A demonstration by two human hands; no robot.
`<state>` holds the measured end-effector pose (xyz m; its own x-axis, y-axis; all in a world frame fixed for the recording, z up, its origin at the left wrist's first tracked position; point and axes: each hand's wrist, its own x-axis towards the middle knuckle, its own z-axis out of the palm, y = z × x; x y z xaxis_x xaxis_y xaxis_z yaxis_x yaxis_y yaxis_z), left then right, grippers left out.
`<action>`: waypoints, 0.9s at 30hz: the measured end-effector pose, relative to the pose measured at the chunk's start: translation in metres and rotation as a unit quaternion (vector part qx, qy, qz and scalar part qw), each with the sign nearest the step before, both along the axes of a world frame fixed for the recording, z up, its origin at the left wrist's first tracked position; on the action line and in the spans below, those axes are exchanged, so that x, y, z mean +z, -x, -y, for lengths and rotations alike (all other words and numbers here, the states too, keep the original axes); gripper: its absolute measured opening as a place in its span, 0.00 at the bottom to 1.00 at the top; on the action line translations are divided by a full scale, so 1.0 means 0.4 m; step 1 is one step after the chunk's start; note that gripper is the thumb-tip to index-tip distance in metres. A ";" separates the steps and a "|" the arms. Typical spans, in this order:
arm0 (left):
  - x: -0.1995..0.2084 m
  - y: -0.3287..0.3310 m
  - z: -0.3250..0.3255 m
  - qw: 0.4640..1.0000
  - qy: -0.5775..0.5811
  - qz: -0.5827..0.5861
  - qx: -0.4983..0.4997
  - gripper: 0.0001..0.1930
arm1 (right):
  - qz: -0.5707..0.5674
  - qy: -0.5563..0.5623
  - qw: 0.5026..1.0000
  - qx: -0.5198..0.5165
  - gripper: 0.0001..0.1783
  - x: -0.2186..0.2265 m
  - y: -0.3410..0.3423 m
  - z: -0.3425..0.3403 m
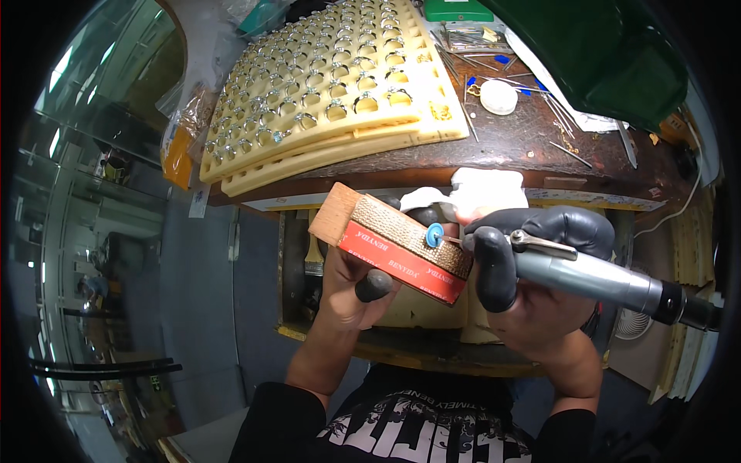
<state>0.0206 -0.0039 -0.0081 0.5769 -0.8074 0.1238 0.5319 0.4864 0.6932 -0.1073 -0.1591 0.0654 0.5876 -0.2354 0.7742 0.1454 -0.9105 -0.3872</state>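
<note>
My left hand (349, 287) grips a wooden block (333, 216) with a red printed side and a rough, brown, bristle-like top face. A dark cover caps the left thumb, which lies at the block's near side. In my right hand (540, 312) is a grey rotary handpiece (594, 279), held like a pen between black-covered fingers. On its thin shank sits a small blue wheel (434, 234), at the rough face near the block's right end; whether it touches cannot be told. Beyond the block, a white covering (486, 193) partly hides the left fingers.
Stacked cream trays (340, 127) carry many silver-coloured rings on the bench (532, 158). Thin burs, a round white piece (499, 97) and tweezers (626, 145) lie to the right. A dark green cover (610, 62) overhangs there. An open drawer (424, 316) sits beneath my hands.
</note>
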 end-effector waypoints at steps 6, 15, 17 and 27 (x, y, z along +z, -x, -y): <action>-0.001 0.000 0.003 1.000 0.003 0.002 0.000 0.37 | -0.025 -0.050 0.998 0.031 0.14 -0.021 0.014 0.005; -0.002 -0.001 0.003 1.000 -0.001 0.010 0.003 0.36 | -0.067 0.117 0.991 -0.024 0.25 -0.043 0.028 0.010; -0.005 -0.001 0.003 1.000 -0.003 0.010 0.005 0.36 | -0.070 0.123 0.990 -0.024 0.25 -0.032 0.024 0.009; -0.009 -0.006 0.001 0.995 -0.027 0.093 0.001 0.38 | -0.064 0.064 0.996 -0.001 0.21 -0.035 0.027 0.009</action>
